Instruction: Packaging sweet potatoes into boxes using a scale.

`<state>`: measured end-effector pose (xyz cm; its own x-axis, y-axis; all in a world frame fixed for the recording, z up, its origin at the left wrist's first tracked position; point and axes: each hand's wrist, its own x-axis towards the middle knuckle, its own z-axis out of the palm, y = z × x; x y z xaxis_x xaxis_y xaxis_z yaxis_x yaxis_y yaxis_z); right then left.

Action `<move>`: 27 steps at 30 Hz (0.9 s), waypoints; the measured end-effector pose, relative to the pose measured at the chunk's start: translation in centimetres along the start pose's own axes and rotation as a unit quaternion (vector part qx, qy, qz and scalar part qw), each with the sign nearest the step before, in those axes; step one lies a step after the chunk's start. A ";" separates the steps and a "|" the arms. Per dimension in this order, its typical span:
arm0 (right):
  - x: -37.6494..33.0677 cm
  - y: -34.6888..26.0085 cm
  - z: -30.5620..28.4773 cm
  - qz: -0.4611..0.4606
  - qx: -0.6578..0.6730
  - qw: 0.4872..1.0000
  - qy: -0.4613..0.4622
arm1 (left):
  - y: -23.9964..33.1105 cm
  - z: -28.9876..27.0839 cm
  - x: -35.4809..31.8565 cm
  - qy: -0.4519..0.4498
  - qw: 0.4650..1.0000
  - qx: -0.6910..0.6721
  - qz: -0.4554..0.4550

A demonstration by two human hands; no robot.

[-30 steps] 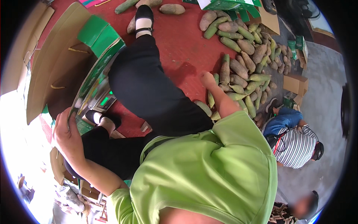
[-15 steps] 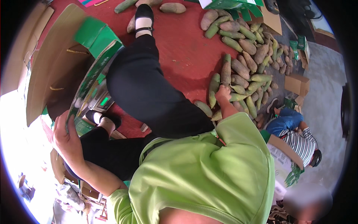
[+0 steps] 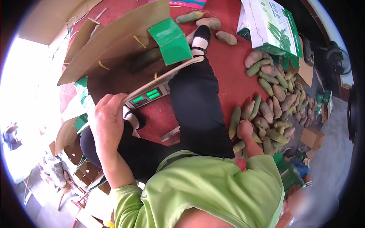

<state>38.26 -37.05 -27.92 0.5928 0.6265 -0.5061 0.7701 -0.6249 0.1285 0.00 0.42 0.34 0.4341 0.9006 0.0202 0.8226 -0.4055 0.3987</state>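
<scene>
My left hand (image 3: 108, 114) is closed on the near rim of an open cardboard box (image 3: 125, 30) with green flaps. Shadow fills much of the box, and a dark green radish (image 3: 146, 60) shows dimly inside. Below the rim, a digital scale (image 3: 150, 95) shows lit green digits. Out to the right, my right hand (image 3: 245, 130) reaches into a heap of soil-dusted radishes (image 3: 279, 93). Its fingers are curled at the lower end of a brownish radish (image 3: 247, 110); the exact grip is partly hidden. A long green radish (image 3: 235, 122) lies just left of that hand.
Several loose radishes (image 3: 208, 23) lie by my far shoe on the red floor (image 3: 224, 72). A white and green carton (image 3: 272, 28) stands beyond the heap, with a black fan (image 3: 336, 59) farther right. Another person (image 3: 300, 167) is partly visible at right, near an open brown carton (image 3: 312, 138).
The view has swung, so box, legs and heap appear farther right. More of the box's inside and the scale's display show. My left hand stays at the rim, my right among the radishes.
</scene>
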 end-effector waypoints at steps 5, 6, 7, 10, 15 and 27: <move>0.4 -2.0 -5.5 -0.096 0.069 0.993 0.002 | -0.3 -0.3 -0.3 -0.005 1.000 -0.006 0.008; 0.7 -2.0 -6.4 -0.101 0.066 0.993 0.006 | -0.4 -0.2 -0.4 -0.012 1.000 -0.007 0.009; 1.1 -1.9 -7.2 -0.086 0.108 0.990 0.023 | -0.6 -0.2 -0.5 -0.019 1.000 -0.007 0.010; 1.7 -3.0 -11.9 -0.079 0.209 0.971 0.089 | -0.9 -0.1 -0.7 -0.010 1.000 -0.016 0.018; 2.7 -6.5 -23.4 -0.140 0.363 0.890 0.238 | -0.8 -0.2 -0.6 -0.011 1.000 -0.008 0.028; 1.1 -23.8 -46.1 -0.405 0.561 0.691 0.210 | -1.5 0.1 -1.1 0.009 0.999 0.026 0.036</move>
<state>31.44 0.04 7.77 0.2724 0.9153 0.2968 0.3611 0.1886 -0.9133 -1.65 0.00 -0.37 0.4874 0.8708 0.0640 0.8072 -0.4773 0.3472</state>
